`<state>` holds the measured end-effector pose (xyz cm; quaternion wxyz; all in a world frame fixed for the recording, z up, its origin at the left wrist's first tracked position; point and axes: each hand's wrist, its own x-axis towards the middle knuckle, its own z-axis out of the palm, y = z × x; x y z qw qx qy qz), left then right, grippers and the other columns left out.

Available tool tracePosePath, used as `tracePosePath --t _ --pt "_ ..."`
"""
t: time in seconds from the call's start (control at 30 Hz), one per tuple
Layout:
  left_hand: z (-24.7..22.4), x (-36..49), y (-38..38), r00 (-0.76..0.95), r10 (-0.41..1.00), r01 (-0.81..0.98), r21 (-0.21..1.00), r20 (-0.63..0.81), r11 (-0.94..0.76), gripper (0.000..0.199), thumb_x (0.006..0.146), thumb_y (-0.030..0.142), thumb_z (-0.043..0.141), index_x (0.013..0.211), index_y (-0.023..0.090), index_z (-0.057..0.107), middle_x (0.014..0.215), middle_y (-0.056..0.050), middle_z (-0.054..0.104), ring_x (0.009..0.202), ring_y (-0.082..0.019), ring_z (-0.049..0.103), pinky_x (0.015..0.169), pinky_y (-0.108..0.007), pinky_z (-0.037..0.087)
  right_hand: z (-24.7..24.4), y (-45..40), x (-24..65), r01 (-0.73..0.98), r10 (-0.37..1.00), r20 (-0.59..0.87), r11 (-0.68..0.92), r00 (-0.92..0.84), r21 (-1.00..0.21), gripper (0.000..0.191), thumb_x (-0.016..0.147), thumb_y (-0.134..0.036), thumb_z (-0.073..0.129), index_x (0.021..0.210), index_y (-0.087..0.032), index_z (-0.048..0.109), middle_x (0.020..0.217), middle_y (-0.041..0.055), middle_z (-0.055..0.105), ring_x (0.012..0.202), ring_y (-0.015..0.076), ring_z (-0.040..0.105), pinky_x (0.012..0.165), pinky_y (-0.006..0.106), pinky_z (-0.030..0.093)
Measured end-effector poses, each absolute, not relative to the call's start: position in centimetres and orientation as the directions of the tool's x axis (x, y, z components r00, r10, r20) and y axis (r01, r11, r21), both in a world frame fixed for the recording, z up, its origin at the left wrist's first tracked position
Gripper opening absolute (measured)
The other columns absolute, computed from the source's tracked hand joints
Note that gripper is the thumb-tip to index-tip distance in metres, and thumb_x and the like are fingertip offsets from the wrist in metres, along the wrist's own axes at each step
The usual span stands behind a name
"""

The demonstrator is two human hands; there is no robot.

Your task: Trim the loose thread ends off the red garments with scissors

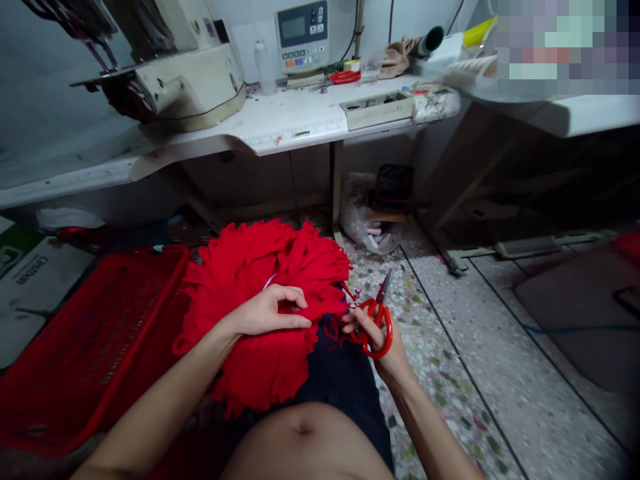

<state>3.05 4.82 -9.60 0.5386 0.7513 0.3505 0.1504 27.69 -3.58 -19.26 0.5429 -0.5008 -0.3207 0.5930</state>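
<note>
A large heap of red knitted fabric [265,260] with fringed, cut edges lies across my dark shorts [340,380]. My left hand [267,312] rests on top of the heap, fingers curled into a fold of it. My right hand [373,331] sits at the heap's right edge, with its fingers through the loops of small red-handled scissors [379,323]. The metal blades [385,287] point up and away, close to the fabric's fringe. Loose red threads hang near the scissors.
A red plastic crate [95,347] stands to my left, beside a printed cardboard box [30,280]. Ahead, an industrial sewing machine [185,80] sits on a white worktable [295,123]. A plastic bag [367,213] lies beneath it on the speckled terrazzo floor [450,373].
</note>
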Motion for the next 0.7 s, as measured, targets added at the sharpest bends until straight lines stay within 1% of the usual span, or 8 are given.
tracePosePath --t 0.07,0.13,0.23,0.33,0.43,0.57,0.63,0.7 --pt "-9.2 3.8 5.1 0.675 0.722 0.324 0.939 -0.148 -0.111 0.024 0.084 0.037 0.076 0.087 0.014 0.07 0.086 -0.003 0.063 0.079 -0.015 0.058 0.076 -0.026 0.046 -19.2 -4.2 27.7 -0.313 0.963 -0.261 -0.229 0.064 -0.922 0.033 0.086 -0.049 0.076 0.081 -0.018 0.065 0.072 0.0091 0.076 0.066 0.0217 0.071 0.061 0.03 0.055" --pt "-8.9 4.6 5.3 0.648 0.752 0.322 0.938 -0.122 -0.126 0.023 0.084 0.036 0.075 0.09 0.014 0.072 0.087 -0.003 0.064 0.079 -0.015 0.059 0.075 -0.026 0.046 -18.9 -4.6 27.7 -0.296 0.971 -0.239 -0.223 0.017 -0.929 0.032 0.085 -0.046 0.078 0.077 -0.018 0.066 0.069 0.0078 0.075 0.062 0.02 0.069 0.059 0.029 0.054" --pt "-9.0 5.5 5.2 0.61 0.788 0.378 0.903 -0.076 -0.206 0.02 0.084 0.034 0.076 0.089 0.015 0.072 0.086 -0.002 0.065 0.077 -0.014 0.058 0.073 -0.025 0.045 -18.2 -4.5 27.4 -0.348 0.978 -0.208 -0.188 0.02 -0.919 0.036 0.072 -0.045 0.088 0.073 -0.02 0.061 0.08 0.0085 0.078 0.06 0.0209 0.07 0.059 0.032 0.056" --pt "-9.7 6.3 4.8 0.576 0.81 0.433 0.882 -0.11 -0.188 0.019 0.086 0.034 0.073 0.09 0.016 0.068 0.079 0.001 0.061 0.069 -0.012 0.054 0.063 -0.022 0.04 -17.1 -3.7 26.9 -0.358 0.98 -0.167 -0.12 0.104 -0.926 0.044 0.06 -0.043 0.095 0.075 -0.021 0.059 0.09 0.0096 0.079 0.07 0.026 0.074 0.068 0.039 0.061" --pt "-10.4 6.8 4.2 0.571 0.802 0.433 0.895 -0.176 -0.112 0.023 0.085 0.035 0.073 0.094 0.016 0.063 0.075 0.004 0.056 0.063 -0.01 0.049 0.056 -0.02 0.036 -16.0 -2.6 26.3 -0.31 0.979 -0.119 -0.062 0.167 -0.949 0.047 0.061 -0.048 0.093 0.076 -0.021 0.058 0.087 0.0095 0.078 0.069 0.0261 0.074 0.067 0.04 0.062" --pt "-11.1 7.1 3.9 0.579 0.789 0.361 0.932 -0.203 -0.025 0.03 0.079 0.035 0.078 0.093 0.017 0.059 0.079 0.003 0.056 0.07 -0.011 0.052 0.061 -0.021 0.04 -15.2 -1.4 25.4 -0.222 0.974 -0.111 -0.066 0.199 -0.973 0.05 0.063 -0.056 0.09 0.076 -0.022 0.057 0.069 0.0062 0.073 0.059 0.024 0.07 0.057 0.035 0.06" --pt "-11.4 7.0 4.1 0.582 0.779 0.326 0.944 -0.234 0.041 0.033 0.077 0.035 0.08 0.091 0.017 0.056 0.078 0.003 0.054 0.071 -0.011 0.051 0.063 -0.02 0.04 -14.9 -1.1 25.2 -0.192 0.975 -0.107 -0.069 0.197 -0.979 0.051 0.063 -0.058 0.09 0.075 -0.022 0.056 0.067 0.0061 0.072 0.057 0.0239 0.07 0.054 0.034 0.058" --pt "-11.5 6.7 4.4 0.601 0.748 0.299 0.947 -0.28 0.114 0.037 0.074 0.034 0.083 0.089 0.017 0.054 0.076 0.005 0.05 0.069 -0.009 0.048 0.061 -0.019 0.037 -14.8 -1.1 25.1 -0.188 0.982 -0.104 -0.075 0.154 -0.979 0.052 0.062 -0.06 0.089 0.073 -0.023 0.055 0.068 0.0063 0.072 0.058 0.0246 0.071 0.054 0.034 0.059"
